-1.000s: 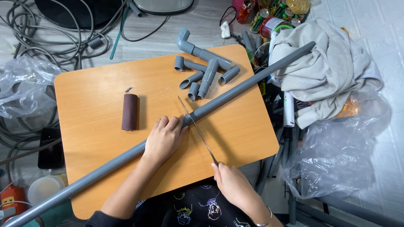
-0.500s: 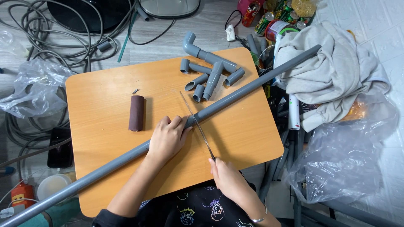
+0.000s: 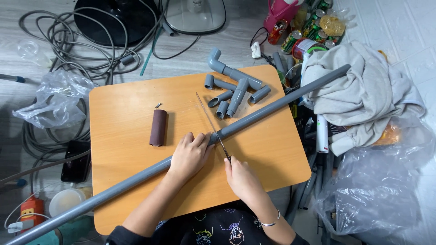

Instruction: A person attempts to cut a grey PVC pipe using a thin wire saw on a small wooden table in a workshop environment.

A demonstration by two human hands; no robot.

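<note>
Orange table (image 3: 127, 181): a long grey pipe (image 3: 281, 97) is laid diagonally across it. The pipe is pressed down by the left hand (image 3: 188, 154), fingers closed over it. A thin saw blade (image 3: 210, 121), crossing the pipe, is gripped by the right hand (image 3: 240, 177). Grey fittings (image 3: 234, 88) are grouped far right; a brown roll (image 3: 158, 127) is placed left.
</note>
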